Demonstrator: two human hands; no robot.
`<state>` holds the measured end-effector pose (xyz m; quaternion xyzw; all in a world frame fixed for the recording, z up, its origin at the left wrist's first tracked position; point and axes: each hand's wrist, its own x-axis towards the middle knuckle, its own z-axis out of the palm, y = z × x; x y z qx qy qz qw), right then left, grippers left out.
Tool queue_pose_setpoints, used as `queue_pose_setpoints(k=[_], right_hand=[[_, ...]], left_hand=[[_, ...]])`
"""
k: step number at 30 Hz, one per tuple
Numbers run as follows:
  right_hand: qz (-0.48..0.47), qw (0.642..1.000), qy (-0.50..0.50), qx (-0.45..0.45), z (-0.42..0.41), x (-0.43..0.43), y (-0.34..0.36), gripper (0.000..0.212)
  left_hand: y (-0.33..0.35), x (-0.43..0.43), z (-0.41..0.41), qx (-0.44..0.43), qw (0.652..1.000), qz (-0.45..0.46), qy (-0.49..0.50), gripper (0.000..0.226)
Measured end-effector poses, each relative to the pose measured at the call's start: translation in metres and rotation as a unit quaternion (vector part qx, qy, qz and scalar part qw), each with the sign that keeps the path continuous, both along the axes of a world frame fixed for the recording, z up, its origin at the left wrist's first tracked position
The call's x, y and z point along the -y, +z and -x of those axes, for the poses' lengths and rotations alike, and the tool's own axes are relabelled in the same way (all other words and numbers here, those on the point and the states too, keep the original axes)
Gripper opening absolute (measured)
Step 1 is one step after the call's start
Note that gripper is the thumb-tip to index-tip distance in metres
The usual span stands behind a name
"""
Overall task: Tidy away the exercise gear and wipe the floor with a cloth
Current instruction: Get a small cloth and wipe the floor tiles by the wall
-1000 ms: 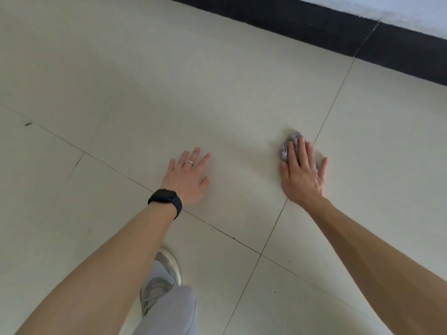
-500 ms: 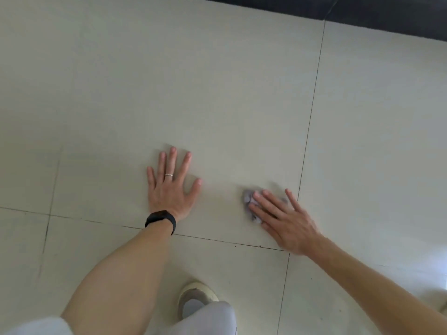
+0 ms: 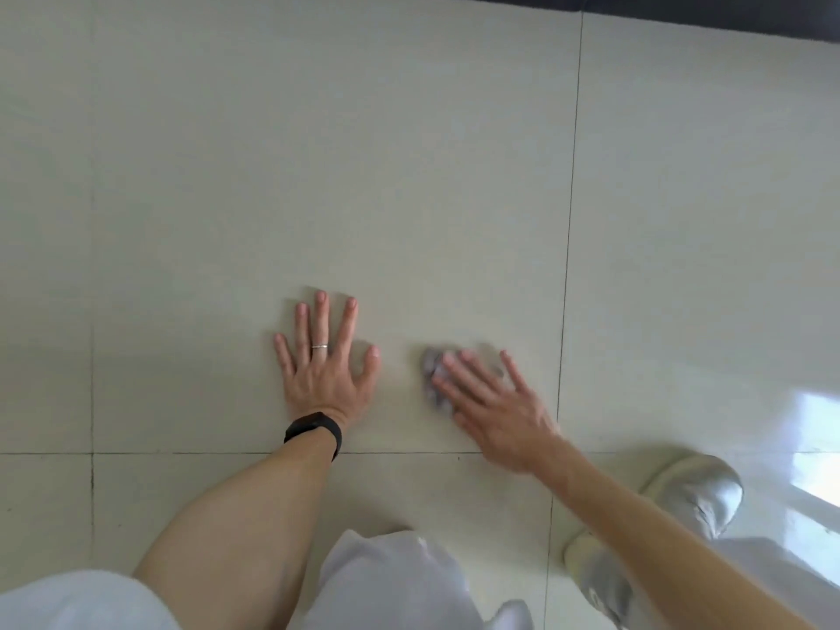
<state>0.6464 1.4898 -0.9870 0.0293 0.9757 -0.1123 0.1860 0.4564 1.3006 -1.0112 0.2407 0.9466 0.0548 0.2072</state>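
Right hand flat on cloth; left hand splayed on floor.

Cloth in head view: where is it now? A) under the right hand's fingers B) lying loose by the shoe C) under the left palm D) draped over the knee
A: the grey cloth sits crumpled under the fingers of the right hand, pressed to the tile floor; the left hand lies flat and bare.

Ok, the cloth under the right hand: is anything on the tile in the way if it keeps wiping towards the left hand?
Only the left hand itself, planted flat on the same tile. Bare floor lies between it and the cloth pressed under the right hand. No exercise gear or other clutter shows on that stretch.
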Motion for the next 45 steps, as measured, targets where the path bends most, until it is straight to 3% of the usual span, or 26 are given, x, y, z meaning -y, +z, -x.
queue_pose_setpoints(k=[2,4,6,8,11,13,14,16,18,20,22,24,26,27,28,30,32,34,36,38,40,42,44,45], right_hand=[[-0.017,0.988,-0.156,0.014,0.017,-0.038,-0.002,0.055],[0.000,0.940,-0.340,0.018,0.034,-0.061,-0.003,0.054],[-0.001,0.907,-0.422,-0.003,0.042,-0.051,-0.005,0.055],[-0.012,0.929,-0.371,-0.018,0.037,-0.019,-0.009,0.057],[0.023,0.996,-0.071,-0.048,0.012,0.029,-0.010,0.056],[0.040,0.996,0.050,-0.061,0.014,0.014,-0.009,0.054],[0.031,0.996,0.044,-0.065,0.024,-0.003,-0.011,0.054],[0.001,0.994,-0.086,-0.061,0.054,-0.041,-0.015,0.054],[-0.004,0.955,-0.292,-0.047,0.089,-0.081,-0.015,0.055],[0.012,0.913,-0.406,-0.046,0.114,-0.093,-0.013,0.056],[0.006,0.931,-0.361,-0.051,0.118,-0.073,-0.014,0.056],[0.014,0.984,-0.164,-0.066,0.101,-0.041,-0.017,0.055],[0.017,0.996,0.040,-0.081,0.084,-0.039,-0.018,0.054],[0.017,0.993,0.079,-0.085,0.089,-0.056,-0.018,0.054],[0.004,0.994,0.064,-0.091,0.101,-0.077,-0.019,0.054],[-0.017,0.992,-0.098,-0.081,0.135,-0.120,-0.018,0.054],[0.011,0.945,-0.323,-0.055,0.168,-0.152,-0.017,0.054],[0.005,0.910,-0.409,-0.063,0.186,-0.146,-0.019,0.056],[-0.018,0.945,-0.317,-0.080,0.176,-0.108,-0.021,0.057],[0.003,0.993,-0.083,-0.086,0.145,-0.067,-0.017,0.054],[0.016,0.992,0.093,-0.080,0.133,-0.076,-0.013,0.054],[-0.017,0.994,0.062,-0.085,0.154,-0.118,-0.016,0.054],[-0.027,0.988,-0.142,-0.057,0.192,-0.161,-0.018,0.054],[-0.009,0.963,-0.266,-0.039,0.210,-0.178,-0.015,0.054]], left_hand=[[-0.002,0.001,0.000,-0.002,1.000,0.007,0.002,0.071],[-0.004,0.000,0.001,-0.010,1.000,0.008,-0.006,0.071],[-0.004,0.001,0.000,-0.017,1.000,0.004,-0.002,0.071],[-0.004,0.001,-0.001,-0.018,1.000,-0.003,0.005,0.071],[-0.001,0.000,-0.002,-0.030,0.999,-0.017,0.002,0.070],[0.004,-0.001,-0.001,-0.023,1.000,-0.020,0.000,0.070],[0.007,-0.001,0.003,-0.013,1.000,-0.020,0.002,0.071],[0.014,-0.005,0.017,-0.008,1.000,-0.023,-0.006,0.070],[0.017,-0.014,0.041,-0.031,0.999,-0.028,-0.007,0.071],[0.015,-0.034,0.073,-0.047,0.998,-0.033,0.002,0.072],[0.009,-0.056,0.100,-0.051,0.998,-0.036,0.005,0.072],[0.002,-0.068,0.116,-0.053,0.998,-0.035,0.002,0.072],[-0.004,-0.073,0.120,-0.062,0.998,-0.030,0.001,0.072],[-0.005,-0.073,0.119,-0.070,0.997,-0.026,0.007,0.072],[-0.006,-0.073,0.118,-0.072,0.997,-0.020,0.014,0.071],[-0.008,-0.073,0.118,-0.061,0.998,-0.011,0.021,0.072],[-0.009,-0.074,0.120,-0.061,0.998,-0.006,0.020,0.072],[-0.009,-0.075,0.122,-0.060,0.998,-0.001,0.017,0.072],[-0.007,-0.075,0.122,-0.061,0.998,0.003,0.017,0.072],[-0.006,-0.076,0.121,-0.064,0.998,0.005,0.024,0.072],[-0.006,-0.075,0.122,-0.058,0.998,0.009,0.022,0.072],[-0.008,-0.073,0.122,-0.062,0.998,0.007,0.016,0.072],[-0.010,-0.072,0.121,-0.069,0.998,0.004,0.012,0.073],[-0.010,-0.072,0.121,-0.073,0.997,0.002,0.011,0.073]])
